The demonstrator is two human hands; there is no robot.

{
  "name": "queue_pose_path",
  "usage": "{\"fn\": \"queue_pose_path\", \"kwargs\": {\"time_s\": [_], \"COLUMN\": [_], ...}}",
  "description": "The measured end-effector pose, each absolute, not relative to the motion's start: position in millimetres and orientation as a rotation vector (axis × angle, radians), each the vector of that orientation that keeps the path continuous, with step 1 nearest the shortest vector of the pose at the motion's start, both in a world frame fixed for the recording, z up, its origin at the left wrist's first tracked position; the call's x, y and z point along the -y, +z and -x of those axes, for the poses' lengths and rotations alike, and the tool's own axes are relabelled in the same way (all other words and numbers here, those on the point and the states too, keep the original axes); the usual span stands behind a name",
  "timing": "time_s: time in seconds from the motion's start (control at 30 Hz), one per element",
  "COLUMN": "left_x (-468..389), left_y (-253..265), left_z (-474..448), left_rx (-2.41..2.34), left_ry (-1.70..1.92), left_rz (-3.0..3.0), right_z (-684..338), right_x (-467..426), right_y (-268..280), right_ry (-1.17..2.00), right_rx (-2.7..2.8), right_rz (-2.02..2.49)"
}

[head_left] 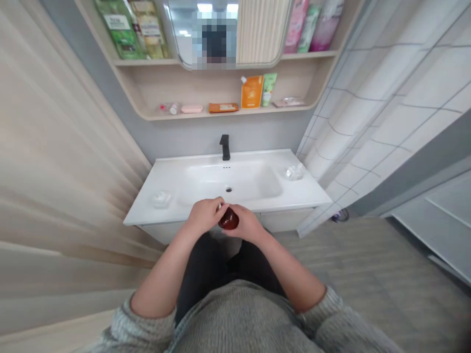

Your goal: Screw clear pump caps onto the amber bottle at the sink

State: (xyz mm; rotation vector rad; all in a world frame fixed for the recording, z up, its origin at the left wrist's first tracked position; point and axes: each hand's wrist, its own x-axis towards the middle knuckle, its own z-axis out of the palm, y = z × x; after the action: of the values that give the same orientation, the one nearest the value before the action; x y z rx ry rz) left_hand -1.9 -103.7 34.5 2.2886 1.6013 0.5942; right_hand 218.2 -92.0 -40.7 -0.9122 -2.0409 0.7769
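Bottle [228, 221] sits between both hands at the worktop's [312, 190] near edge, right grip [247, 224] wrapped round its side, left grip [206, 214] pinching its upper left, exact contact hidden; I'd keep the right firm, left light, over the sink [206, 184].

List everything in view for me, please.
Container: 1, dark red, centre
Basin: 1, white, centre
Tap: 1, black, behind basin
Clear items: 2, transparent, basin's ends
Shelf: 1, beige, above basin
Mirror: 1, silvery, top centre
Toiletries: 5+, mixed, shelf top
Pouch: 1, orange, shelf bottom
Tube: 1, green, beside pouch
Packet: 1, orange, shelf bottom
Bar: 1, pink, beside packet
Small items: count unclear, mixed, shelf's left
Flat item: 1, pinkish, shelf's right
Curtain: 1, beige, left
Gridded curtain: 1, white, right
Floor item: 1, purple, right
Sweater: 1, grey, bottom
Trousers: 1, black, bottom
Left hand: 1, bare, on container
Right hand: 1, bare, on container
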Motion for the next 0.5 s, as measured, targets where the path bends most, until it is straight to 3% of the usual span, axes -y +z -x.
{"fn": "queue_pose_path", "kwargs": {"time_s": [0.5], "left_x": [113.3], "left_y": [27.4], "left_z": [-6.5], "left_rx": [-1.585], "left_ry": [0.668], "left_rz": [-2.362], "right_z": [-222.7], "right_x": [95.1], "right_y": [-40.6], "right_ry": [0.717], "right_rx": [1.968], "right_rz": [0.945]}}
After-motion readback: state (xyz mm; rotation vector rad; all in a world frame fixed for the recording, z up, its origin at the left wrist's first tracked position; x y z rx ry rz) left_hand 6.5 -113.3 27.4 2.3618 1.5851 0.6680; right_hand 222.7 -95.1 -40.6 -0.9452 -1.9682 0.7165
